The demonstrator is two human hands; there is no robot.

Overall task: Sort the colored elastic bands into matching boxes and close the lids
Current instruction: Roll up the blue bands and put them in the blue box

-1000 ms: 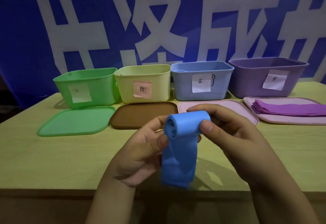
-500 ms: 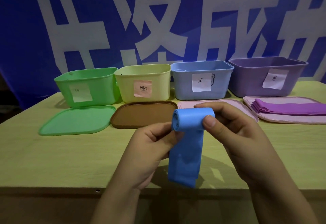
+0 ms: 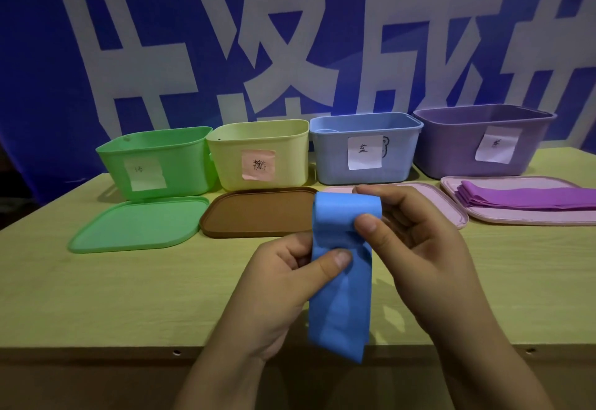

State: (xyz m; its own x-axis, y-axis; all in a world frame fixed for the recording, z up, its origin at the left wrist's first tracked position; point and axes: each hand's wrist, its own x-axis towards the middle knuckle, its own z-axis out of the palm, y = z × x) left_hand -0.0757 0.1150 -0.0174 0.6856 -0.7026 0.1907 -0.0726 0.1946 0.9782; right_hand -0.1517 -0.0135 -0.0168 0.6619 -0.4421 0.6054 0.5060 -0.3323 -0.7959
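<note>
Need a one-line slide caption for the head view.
Both hands, left hand and right hand, roll a blue band before four open boxes; purple bands wait on a pink lid.

2 hands (image 3: 283, 283) (image 3: 416, 241) pinching blue band (image 3: 342, 267), 4 open boxes (image 3: 364, 151) behind

Head-worn camera, facing forward-down over table (image 3: 96, 296); close, edges probably distorted.

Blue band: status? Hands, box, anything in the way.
Both hands grip blue band: left hand pinches strip, right hand holds rolled top. Blue box open, lidless. Path clear.
</note>
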